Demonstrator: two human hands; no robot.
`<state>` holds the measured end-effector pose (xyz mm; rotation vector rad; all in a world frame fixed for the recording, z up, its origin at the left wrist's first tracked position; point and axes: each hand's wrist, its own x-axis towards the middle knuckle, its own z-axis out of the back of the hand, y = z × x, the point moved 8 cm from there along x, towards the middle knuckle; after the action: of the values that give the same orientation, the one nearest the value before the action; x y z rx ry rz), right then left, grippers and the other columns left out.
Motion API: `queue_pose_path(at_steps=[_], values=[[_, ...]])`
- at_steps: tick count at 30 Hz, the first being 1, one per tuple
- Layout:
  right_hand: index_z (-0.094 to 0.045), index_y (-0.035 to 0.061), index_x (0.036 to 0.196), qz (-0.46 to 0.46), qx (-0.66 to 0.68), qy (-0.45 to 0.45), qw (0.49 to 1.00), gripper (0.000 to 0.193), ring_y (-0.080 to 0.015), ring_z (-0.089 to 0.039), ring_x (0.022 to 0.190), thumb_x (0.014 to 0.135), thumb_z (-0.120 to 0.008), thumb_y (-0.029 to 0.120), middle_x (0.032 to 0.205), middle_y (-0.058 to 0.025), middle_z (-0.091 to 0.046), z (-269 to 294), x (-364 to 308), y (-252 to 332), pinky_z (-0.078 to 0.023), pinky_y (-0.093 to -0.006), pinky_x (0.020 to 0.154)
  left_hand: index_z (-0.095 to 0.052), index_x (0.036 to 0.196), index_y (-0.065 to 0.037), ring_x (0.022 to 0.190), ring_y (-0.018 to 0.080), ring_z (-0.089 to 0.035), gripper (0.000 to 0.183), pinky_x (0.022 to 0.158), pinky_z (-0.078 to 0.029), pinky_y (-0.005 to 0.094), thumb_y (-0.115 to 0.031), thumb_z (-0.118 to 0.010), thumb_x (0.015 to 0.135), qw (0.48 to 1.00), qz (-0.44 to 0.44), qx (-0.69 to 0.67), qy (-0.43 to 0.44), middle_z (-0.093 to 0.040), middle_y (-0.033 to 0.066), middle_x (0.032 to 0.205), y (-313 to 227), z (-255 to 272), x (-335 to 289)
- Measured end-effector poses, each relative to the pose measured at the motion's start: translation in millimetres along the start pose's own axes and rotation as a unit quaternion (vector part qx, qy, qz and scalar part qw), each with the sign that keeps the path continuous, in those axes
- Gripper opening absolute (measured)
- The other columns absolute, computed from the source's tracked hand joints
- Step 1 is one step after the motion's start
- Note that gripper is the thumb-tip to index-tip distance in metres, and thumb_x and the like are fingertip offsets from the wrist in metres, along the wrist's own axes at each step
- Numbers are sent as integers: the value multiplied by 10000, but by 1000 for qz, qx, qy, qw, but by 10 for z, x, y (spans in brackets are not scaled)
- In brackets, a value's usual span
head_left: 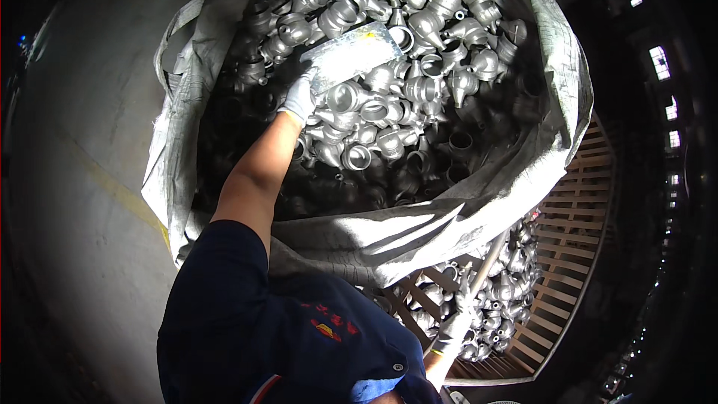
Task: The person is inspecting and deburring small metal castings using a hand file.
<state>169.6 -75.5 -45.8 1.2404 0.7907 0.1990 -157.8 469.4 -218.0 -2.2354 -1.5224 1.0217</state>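
Observation:
My left hand (300, 97), in a pale work glove, grips the near left edge of a flat, shiny metal sheet (345, 60) with a yellow mark. The sheet lies tilted over a heap of grey metal castings (389, 112), rounded hollow pieces with open necks, inside a large white woven bulk bag (374, 236). Low on the right, my gloved right hand (455, 327) is closed around the lower end of a pale bar (490, 263). Its fingers are partly blurred. That hand is above a slatted metal crate (572, 254) holding more castings (497, 314).
The bag's soft rim stands up around the heap, with a strap loop (168, 45) on its left. The crate's barred side curves along the right. Grey floor (82, 179) with a faded yellow line lies left; the far right is dark with small bright windows.

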Motion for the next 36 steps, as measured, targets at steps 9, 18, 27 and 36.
queue_pose_path(at_steps=[9,18,27,36], values=[[-539,9,1312,96,-91,39,990,430,-28,-431,525,896,-521,116,713,-11,-607,-697,-158,686,-322,-170,483,-613,1129,-67,914,116,-617,257,748,-526,295,-221,-515,949,975,41,177,126,-659,46,1053,5,-601,-384],[-606,32,1247,336,-209,192,898,363,-87,-572,739,889,-556,1,959,-72,-685,-2142,-115,1264,-484,-236,717,-624,1092,47,1007,172,-614,202,840,-512,277,-10,-556,910,971,-78,139,177,-629,103,1107,217,-1248,-2305],[-667,102,1170,408,-267,108,866,430,-202,-598,643,791,-590,-87,792,-128,-646,-2180,-106,1284,-496,-284,612,-602,1127,64,912,130,-616,260,821,-511,266,66,-526,878,938,-170,214,215,-648,94,1054,305,-1487,-2901],[-625,93,1231,440,-160,207,859,444,-144,-560,647,846,-547,-113,722,-80,-574,-2164,-364,1231,-482,-258,629,-623,1079,80,886,130,-627,216,803,-520,256,74,-541,878,966,-129,138,177,-663,99,993,409,-1622,-2987]])
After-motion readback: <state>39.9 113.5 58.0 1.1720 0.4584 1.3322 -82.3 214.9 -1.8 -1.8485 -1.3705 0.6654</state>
